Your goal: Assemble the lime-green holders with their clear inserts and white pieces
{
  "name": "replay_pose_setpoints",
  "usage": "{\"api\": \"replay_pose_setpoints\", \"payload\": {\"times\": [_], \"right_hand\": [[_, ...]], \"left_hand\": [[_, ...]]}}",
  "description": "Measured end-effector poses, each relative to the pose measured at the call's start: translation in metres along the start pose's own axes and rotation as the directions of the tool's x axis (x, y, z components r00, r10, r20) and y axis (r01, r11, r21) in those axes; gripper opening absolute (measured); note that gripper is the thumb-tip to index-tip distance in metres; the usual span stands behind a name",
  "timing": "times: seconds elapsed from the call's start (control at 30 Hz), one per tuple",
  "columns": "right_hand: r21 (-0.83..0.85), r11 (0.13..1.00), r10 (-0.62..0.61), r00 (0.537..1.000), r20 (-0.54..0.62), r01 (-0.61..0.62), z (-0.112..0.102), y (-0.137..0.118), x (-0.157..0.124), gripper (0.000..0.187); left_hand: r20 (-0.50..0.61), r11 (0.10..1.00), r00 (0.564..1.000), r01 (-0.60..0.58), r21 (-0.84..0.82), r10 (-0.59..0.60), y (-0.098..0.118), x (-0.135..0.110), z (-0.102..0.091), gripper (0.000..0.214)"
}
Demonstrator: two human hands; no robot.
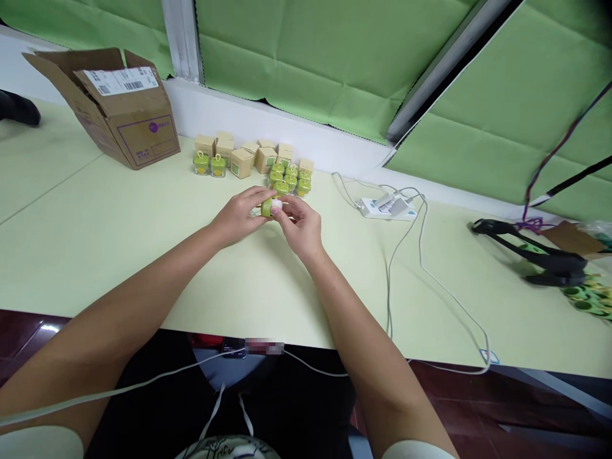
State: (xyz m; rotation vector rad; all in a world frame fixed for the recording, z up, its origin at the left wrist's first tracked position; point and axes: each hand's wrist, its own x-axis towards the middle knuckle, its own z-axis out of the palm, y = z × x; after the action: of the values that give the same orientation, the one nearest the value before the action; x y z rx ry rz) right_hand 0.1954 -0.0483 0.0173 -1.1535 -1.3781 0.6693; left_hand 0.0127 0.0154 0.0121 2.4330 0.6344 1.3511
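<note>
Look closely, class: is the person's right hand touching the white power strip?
Apart. The head view shows pale tabletop plainly visible between the right hand and the white power strip.

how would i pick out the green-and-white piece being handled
Start at the big cardboard carton at upper left, then go right along the small tan boxes to the clustered green-lidded jars. Just nearer, the left hand and right hand hold the green-and-white piece. Unlike those jars, it is in hand and shows a white part.
</note>
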Motion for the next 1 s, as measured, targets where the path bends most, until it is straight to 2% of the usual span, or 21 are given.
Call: {"api": "replay_pose_setpoints", "payload": {"times": [0.33, 0.5, 0.6, 0.77, 1.0], "right_hand": [[-0.025, 0.999, 0.037, 0.999, -0.032, -0.038, -0.003, -0.006, -0.002, 0.062], [0.027, 0.998, 0.049, 0.998, -0.046, -0.048, 0.001, -0.002, 0.002, 0.063], [0.148, 0.982, 0.122, 0.993, -0.001, -0.12, 0.003, 0.001, 0.005, 0.069], [0.329, 0.891, 0.26, 0.945, 0.196, -0.313, 0.003, -0.005, 0.005, 0.064], [0.321, 0.886, 0.311, 0.942, 0.125, -0.335, 0.007, -0.005, 0.003, 0.07]], "left_hand": [[0.029, 0.998, 0.998, 0.051, -0.027, -0.05, 0.007, 0.004, -0.003, 0.039], [0.007, 0.999, 0.999, 0.041, -0.02, -0.041, 0.006, 0.004, -0.001, 0.037], [-0.016, 0.999, 0.999, 0.029, -0.04, -0.029, 0.006, 0.003, 0.001, 0.039], [0.037, 0.999, 0.999, 0.037, -0.027, -0.036, 0.01, 0.001, -0.001, 0.046], [0.083, 0.997, 0.997, -0.007, 0.073, 0.001, 0.01, 0.003, -0.003, 0.042]]}}
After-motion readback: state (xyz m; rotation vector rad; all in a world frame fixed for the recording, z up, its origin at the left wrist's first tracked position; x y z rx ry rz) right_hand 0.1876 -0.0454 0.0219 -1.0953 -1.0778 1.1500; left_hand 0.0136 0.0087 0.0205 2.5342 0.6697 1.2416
